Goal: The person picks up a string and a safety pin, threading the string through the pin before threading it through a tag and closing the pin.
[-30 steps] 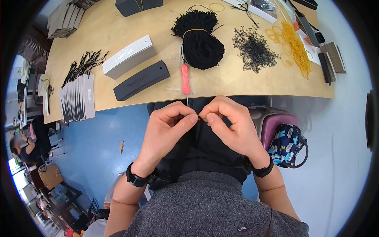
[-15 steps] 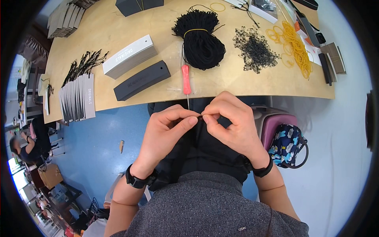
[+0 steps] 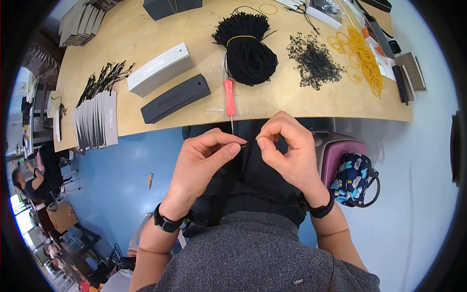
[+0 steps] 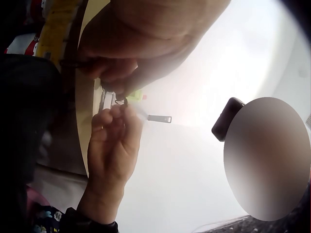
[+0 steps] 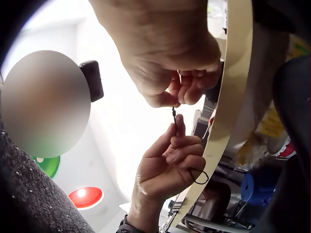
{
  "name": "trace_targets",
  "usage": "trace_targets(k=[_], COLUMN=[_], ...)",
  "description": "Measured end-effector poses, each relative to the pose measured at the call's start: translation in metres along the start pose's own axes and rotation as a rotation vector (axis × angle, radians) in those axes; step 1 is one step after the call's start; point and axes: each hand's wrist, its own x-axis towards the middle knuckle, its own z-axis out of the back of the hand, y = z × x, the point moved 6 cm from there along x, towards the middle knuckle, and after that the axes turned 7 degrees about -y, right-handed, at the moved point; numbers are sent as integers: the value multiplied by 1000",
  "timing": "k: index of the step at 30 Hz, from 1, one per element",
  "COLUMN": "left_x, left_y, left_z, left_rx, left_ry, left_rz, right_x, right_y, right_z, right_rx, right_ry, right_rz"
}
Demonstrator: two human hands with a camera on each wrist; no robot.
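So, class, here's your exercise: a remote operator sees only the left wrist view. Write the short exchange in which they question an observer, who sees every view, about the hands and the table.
Operator: I only have the left wrist view. Does either of the hands have a clear grip on something?
Observer: The left hand does: the right wrist view shows its thumb and finger pinching a thin dark piece.
Operator: And what lies on the table straight ahead of the hands?
Observer: The head view shows a pink-handled tool, lying so that it sticks out past the near edge.
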Motion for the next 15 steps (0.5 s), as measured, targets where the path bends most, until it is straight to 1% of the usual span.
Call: trace_targets(k=[5, 6, 7, 8, 9, 10, 11, 12, 14, 15], left_x=[-2, -2, -2, -1, -1, 0, 0, 1, 1, 2], left_y=[-1, -1, -3, -5, -4, -7, -11, -12, -23, -27], left_z=[1, 2, 5, 7, 11, 18, 22, 22, 19, 15], left_rx=[23, 24, 111, 198, 199, 266, 333, 334, 522, 522], left_ry=[-39, -39, -70, -100, -99, -148, -197, -197, -223, -224], left_rz=[-9, -9, -51, -93, -95, -164, -234, -235, -383, -388], right_x=[-2, -3, -3, -1, 1, 3, 6, 9, 13, 14], right_y=[-2, -6, -8, -9, -11, -12, -9, -10, -6, 0], right_z=[1, 2, 5, 12, 20, 29, 35, 41, 41, 34], right_rx=[18, 37, 56, 15, -24, -63, -129, -274, -350, -295], right_ry=[-29, -57, -86, -138, -185, -231, -245, -195, -245, -196], right_rz=[5, 7, 10, 6, -13, -32, -51, -39, -38, 8])
